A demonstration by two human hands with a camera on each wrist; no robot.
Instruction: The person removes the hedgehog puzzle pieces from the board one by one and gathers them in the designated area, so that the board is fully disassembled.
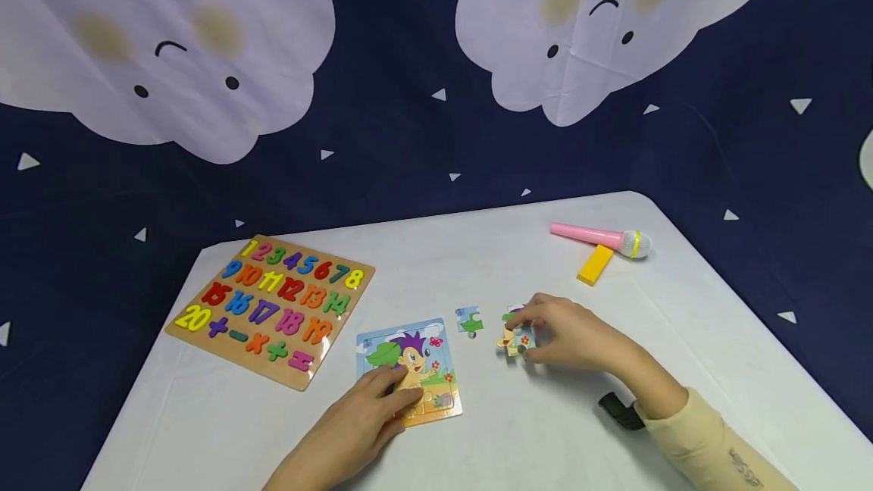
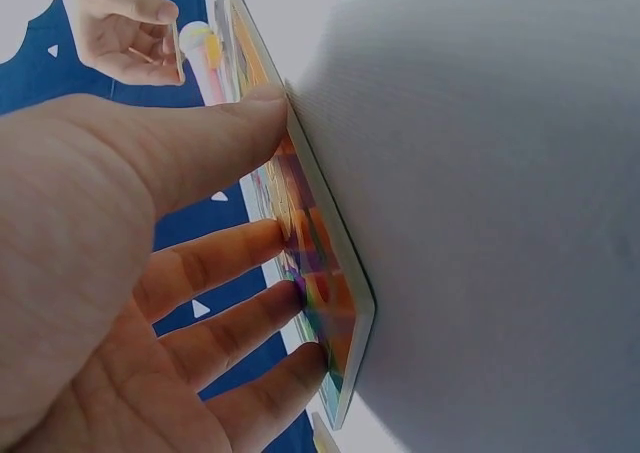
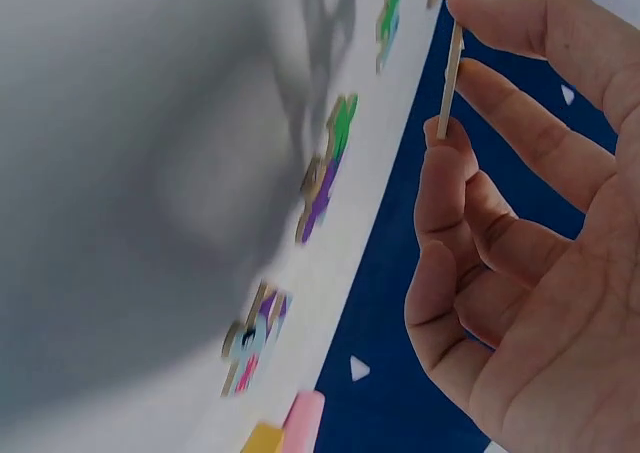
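Puzzle picture (image 1: 431,371), legible only from head view

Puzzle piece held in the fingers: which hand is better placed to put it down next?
Probably the right hand: it pinches the piece, while the left hand rests on the hedgehog puzzle.

Square hedgehog puzzle (image 1: 412,357) lies flat, picture up; 1 piece (image 3: 451,88) held aloft, loose pieces (image 1: 469,321) beside.

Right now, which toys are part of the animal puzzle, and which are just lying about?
Part of the puzzle job:
Hedgehog jigsaw board, under the left hand's fingers
Jigsaw piece pinched in the right hand
Leaf jigsaw piece on the table

Just lying about:
Wooden number board
Pink toy microphone
Yellow block
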